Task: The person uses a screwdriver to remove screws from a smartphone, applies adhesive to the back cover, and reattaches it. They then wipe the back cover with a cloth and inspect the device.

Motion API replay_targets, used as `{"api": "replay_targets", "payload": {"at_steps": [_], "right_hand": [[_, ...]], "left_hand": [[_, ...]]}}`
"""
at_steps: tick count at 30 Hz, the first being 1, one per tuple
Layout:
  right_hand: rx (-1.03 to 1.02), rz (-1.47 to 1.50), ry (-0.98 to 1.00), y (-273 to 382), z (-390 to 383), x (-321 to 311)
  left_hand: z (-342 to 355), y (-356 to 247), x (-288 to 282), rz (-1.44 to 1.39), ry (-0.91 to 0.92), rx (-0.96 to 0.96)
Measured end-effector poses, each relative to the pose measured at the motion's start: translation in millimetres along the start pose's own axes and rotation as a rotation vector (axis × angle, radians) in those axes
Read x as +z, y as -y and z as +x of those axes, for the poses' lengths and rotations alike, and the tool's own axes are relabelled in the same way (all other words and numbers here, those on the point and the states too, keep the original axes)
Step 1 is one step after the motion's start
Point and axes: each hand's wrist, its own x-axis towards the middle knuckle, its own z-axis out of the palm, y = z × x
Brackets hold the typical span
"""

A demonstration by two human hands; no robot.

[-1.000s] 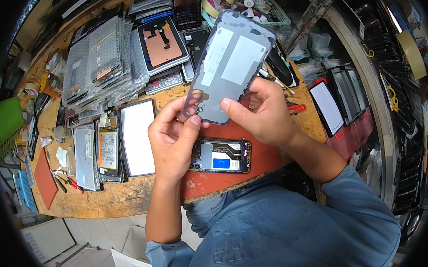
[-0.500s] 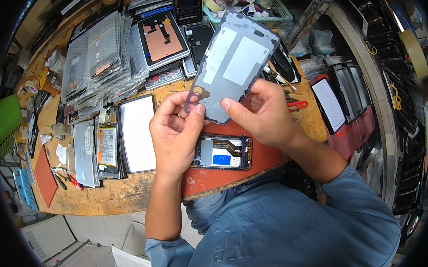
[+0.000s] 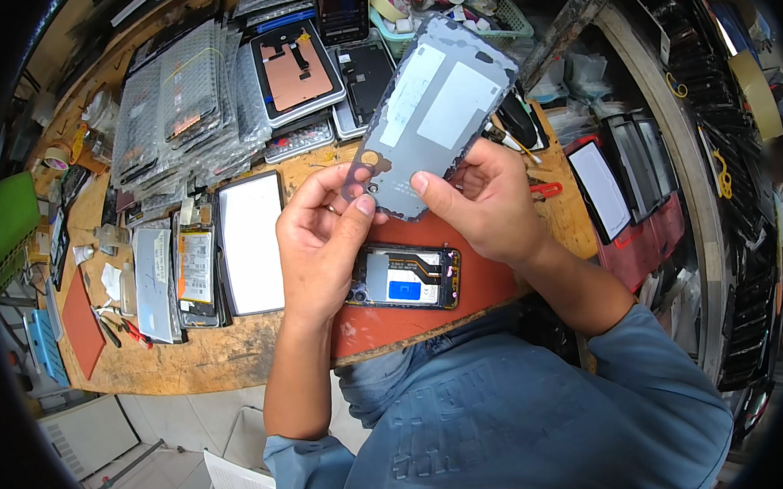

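Both hands hold up a phone back cover, its grey inner side facing me, with ragged dark adhesive along the rim and round camera holes at the lower left corner. My left hand pinches that corner between thumb and fingers. On the lower right edge, my right hand grips with the thumb laid on the inner face. Below the cover an opened phone lies on a red mat, showing its battery, a blue sticker and a dark flex cable. My left hand hides part of the phone's left end.
Left of my hands stand a white panel and an opened phone with a battery. Farther back are bubble-wrapped parts, a copper-coloured phone screen and a green basket. Red-handled pliers lie at left, a red tool at right.
The cover has shifted slightly right and turned a little clockwise in my hands. Both hands keep hold of it. The opened phone below has stayed in place.
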Motion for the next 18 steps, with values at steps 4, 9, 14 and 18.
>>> {"api": "replay_targets", "payload": {"at_steps": [4, 9, 14, 18], "right_hand": [[-0.224, -0.24, 0.024, -3, -2, -3], [-0.36, -0.394, 0.041, 2, -4, -7], [-0.451, -0.488, 0.046, 7, -3, -9], [-0.242, -0.371, 0.08, 5, -6, -16]], "left_hand": [[1, 1, -4, 0.036, 0.047, -0.016], [-2, -2, 1, 0.106, 0.075, 0.006], [-5, -4, 6, 0.163, 0.089, 0.038], [-6, -3, 6, 0.253, 0.048, 0.052]]}}
